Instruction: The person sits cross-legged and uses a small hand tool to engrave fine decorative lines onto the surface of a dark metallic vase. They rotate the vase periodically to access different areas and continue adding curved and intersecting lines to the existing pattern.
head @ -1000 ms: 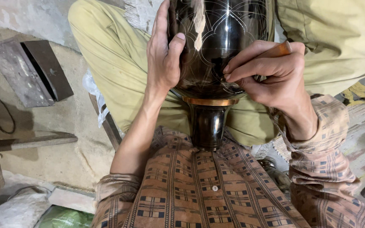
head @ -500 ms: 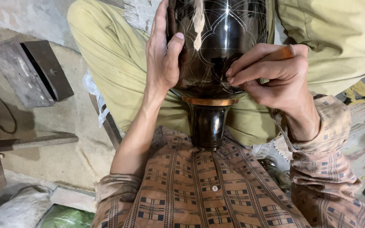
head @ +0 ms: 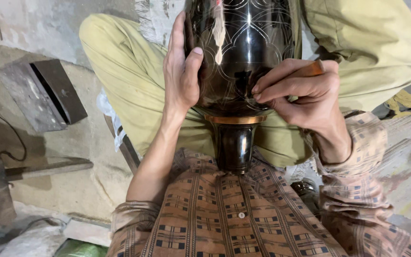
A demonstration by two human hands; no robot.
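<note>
Steadying a glossy black vase [head: 243, 62] between both hands, the person rests its neck against a checked shirt [head: 224, 219] and its belly over olive-green trousers [head: 134, 81]. The left hand [head: 181, 78] lies flat along the vase's side, fingers pressed together and pointing up, thumb hooked across the front. The right hand [head: 305, 93] bunches its fingertips [head: 259, 90] together in a pinch around a thin tool with a wooden handle [head: 312, 69]; the tip itself is hidden where the fingers meet the dark surface, just above the brass band [head: 236, 119].

The surface is polished and curved, so the likeliest fault is the point skating sideways out of its fine pale line and scratching the black finish beside the fingertips. With the vase braced only by one palm and the lap, a hard push from the pinching fingers could also roll it towards the left thumb. A grey metal block [head: 41, 95] lies on the floor well beyond the left hand.
</note>
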